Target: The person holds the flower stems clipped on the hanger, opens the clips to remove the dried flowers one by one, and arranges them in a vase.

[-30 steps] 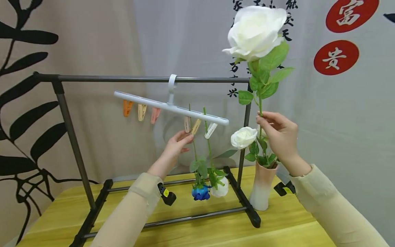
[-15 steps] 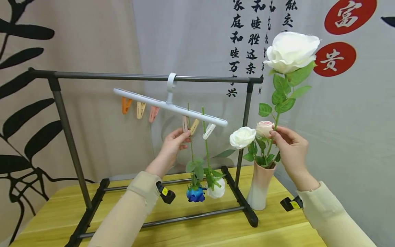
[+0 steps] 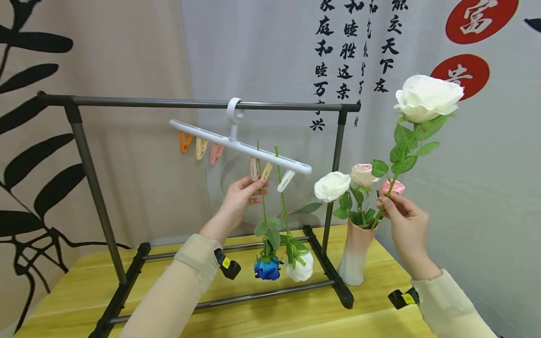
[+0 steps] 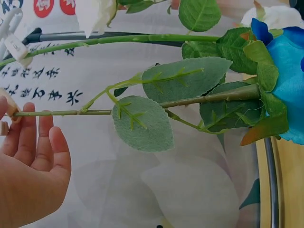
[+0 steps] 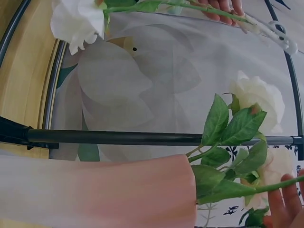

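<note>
My right hand [image 3: 407, 230] pinches the green stem of a tall white rose [image 3: 428, 98]. That stem leans right, and its lower end is at the mouth of the pink-and-white vase [image 3: 357, 256]; in the right wrist view it meets the rim. My left hand [image 3: 238, 202] is raised to the white clip hanger [image 3: 241, 146], fingers pinching the yellow clothespin [image 3: 266, 172] at the blue rose's stem. The blue rose [image 3: 268, 269] hangs head down, as does another white rose [image 3: 300, 266] under the white clothespin [image 3: 287, 180]. In the left wrist view, the blue rose [image 4: 287, 80] is large.
A dark metal rack [image 3: 139, 102] carries the tilted hanger. Orange [image 3: 184, 142], cream [image 3: 201, 148] and pink [image 3: 216, 153] clothespins hang at its left. A white rose [image 3: 332, 187] and two pink roses [image 3: 364, 174] stand at the vase. Beneath is a wooden table [image 3: 236, 324].
My right hand has moved right and down with the tall white rose, whose stem has tilted to the right and lowered to the vase mouth. My left hand stays at the clothespin; the hanger has turned slightly.
</note>
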Demonstrator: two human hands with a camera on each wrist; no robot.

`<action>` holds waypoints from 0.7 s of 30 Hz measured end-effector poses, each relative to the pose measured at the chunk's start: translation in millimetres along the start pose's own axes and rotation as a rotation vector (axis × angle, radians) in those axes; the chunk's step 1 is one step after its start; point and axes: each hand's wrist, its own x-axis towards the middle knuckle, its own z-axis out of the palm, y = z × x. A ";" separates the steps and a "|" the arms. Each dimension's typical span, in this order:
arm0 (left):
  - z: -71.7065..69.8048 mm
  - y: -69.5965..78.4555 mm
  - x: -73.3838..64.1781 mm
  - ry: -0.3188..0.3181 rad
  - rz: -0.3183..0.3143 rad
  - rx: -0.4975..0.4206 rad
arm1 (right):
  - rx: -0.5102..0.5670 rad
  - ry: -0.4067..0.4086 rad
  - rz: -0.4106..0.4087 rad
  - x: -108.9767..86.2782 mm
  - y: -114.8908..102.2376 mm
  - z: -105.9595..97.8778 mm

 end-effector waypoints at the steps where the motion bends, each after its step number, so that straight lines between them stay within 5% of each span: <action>1: 0.5 0.3 -0.6 0.000 -0.001 -0.001 | 0.012 0.005 -0.002 -1.2 1.3 -0.7; 18: -0.7 4.0 -5.8 0.007 0.015 -0.003 | 0.064 0.024 0.016 4.4 5.8 -0.9; 21: -0.5 2.6 -6.2 0.014 0.012 0.003 | -0.007 0.028 0.025 2.0 10.3 -3.2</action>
